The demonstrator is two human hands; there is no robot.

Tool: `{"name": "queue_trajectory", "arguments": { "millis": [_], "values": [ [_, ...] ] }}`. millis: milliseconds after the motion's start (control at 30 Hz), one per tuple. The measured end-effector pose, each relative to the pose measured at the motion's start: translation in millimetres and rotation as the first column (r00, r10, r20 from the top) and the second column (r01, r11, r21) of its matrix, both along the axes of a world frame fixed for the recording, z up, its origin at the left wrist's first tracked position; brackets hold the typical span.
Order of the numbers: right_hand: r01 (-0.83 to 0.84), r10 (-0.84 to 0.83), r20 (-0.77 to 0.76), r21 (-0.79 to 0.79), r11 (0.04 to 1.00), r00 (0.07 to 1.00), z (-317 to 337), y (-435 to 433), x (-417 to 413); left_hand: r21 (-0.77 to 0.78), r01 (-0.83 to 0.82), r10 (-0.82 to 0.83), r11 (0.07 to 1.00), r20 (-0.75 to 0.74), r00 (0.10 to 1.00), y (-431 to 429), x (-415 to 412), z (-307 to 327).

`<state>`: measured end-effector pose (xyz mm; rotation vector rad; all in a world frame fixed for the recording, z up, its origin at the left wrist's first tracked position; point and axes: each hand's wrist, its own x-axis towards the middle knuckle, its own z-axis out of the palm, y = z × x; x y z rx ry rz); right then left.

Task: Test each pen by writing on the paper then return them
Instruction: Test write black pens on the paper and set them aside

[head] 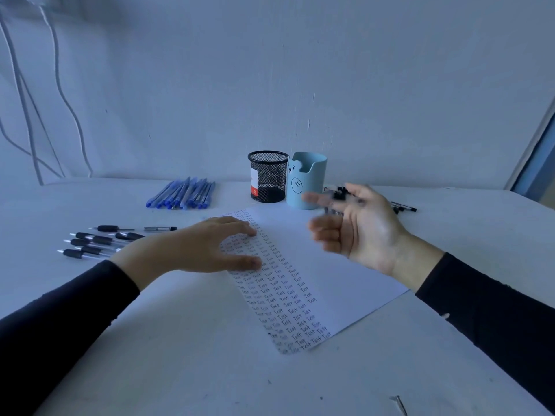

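Note:
A white paper (324,265) lies slanted on the table, its left strip filled with rows of the handwritten word "Test". My left hand (210,247) rests on that written strip with fingers spread and straight. My right hand (357,226) hovers above the paper's far right part, blurred, palm facing left, fingers loosely bent; I see nothing plainly held in it. Several blue pens (183,195) lie in a bunch at the back left. Several black-grip pens (99,240) lie at the left. More black pens (402,207) lie behind my right hand, partly hidden.
A black mesh pen cup (268,177) and a light blue bear-faced holder (306,181) stand side by side at the back of the white table (180,355), just beyond the paper. Cables (63,94) hang on the wall at the left. A small metal object (399,403) lies near the front edge.

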<state>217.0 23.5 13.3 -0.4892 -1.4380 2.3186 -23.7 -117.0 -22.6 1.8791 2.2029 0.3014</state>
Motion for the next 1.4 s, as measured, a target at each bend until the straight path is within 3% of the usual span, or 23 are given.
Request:
{"name": "queue_trajectory", "arguments": {
  "millis": [100,267,433,600,800,900,1400],
  "values": [
    [-0.068,0.041,0.139,0.199,0.978,0.989,-5,-7,3,-0.01,-0.001,0.001,1.0,-0.006,1.0,1,0,-1],
    [-0.179,0.148,0.128,0.281,0.943,0.981,-18,-18,14,0.001,-0.003,0.003,1.0,-0.026,1.0,1,2,0],
    [-0.029,-0.099,0.177,0.607,0.794,0.979,-29,-31,20,-0.015,-0.01,0.01,1.0,-0.024,1.0,0,3,0],
    [-0.069,-0.1,0.176,0.755,0.652,0.979,-29,-45,22,-0.017,-0.011,0.01,1.0,-0.022,1.0,0,5,1],
    [-0.009,-0.212,0.202,0.742,0.67,0.956,-37,-48,18,-0.018,-0.011,0.01,1.0,-0.007,1.0,1,4,1],
    [0.0,-0.257,0.202,0.787,0.617,0.945,-39,-50,17,-0.023,-0.015,0.014,1.0,-0.009,1.0,1,4,1],
    [-0.041,-0.223,0.239,0.764,0.644,0.945,-36,-54,19,-0.026,-0.02,0.02,0.999,0.014,1.0,0,5,2]
  ]
}}
